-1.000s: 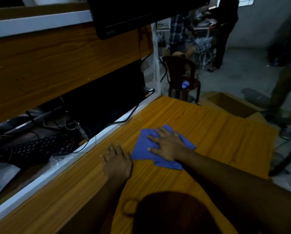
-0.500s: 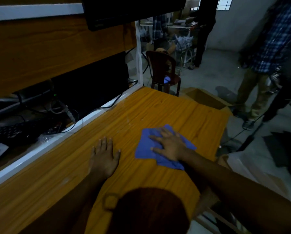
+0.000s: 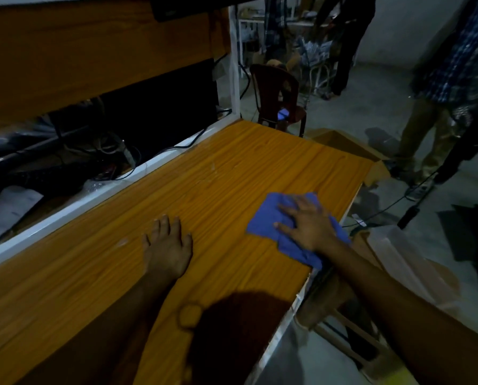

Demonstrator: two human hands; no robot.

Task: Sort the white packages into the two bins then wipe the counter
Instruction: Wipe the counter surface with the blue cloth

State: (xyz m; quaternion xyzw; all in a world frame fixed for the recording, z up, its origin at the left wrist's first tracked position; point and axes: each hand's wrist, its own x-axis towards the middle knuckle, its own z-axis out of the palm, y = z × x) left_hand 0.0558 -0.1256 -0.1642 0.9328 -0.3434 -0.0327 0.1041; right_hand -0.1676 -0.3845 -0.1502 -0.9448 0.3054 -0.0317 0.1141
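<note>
A blue cloth (image 3: 268, 218) lies flat on the orange wooden counter (image 3: 232, 168), close to the counter's right edge. My right hand (image 3: 307, 223) presses down on the cloth with straight, spread fingers. My left hand (image 3: 167, 245) rests flat on the bare counter to the left of the cloth, fingers straight. No white packages show on the counter top.
A cardboard box (image 3: 346, 145) sits on the floor past the counter's far right corner, another box (image 3: 404, 262) below the right edge. A dark chair (image 3: 276, 98) stands beyond. People (image 3: 438, 87) stand at right. A shelf recess with cables and a keyboard (image 3: 51, 173) runs along the left.
My right hand has slid the blue cloth rightward toward the counter's right edge. My left hand stays flat on the counter. The view has swung to the right.
</note>
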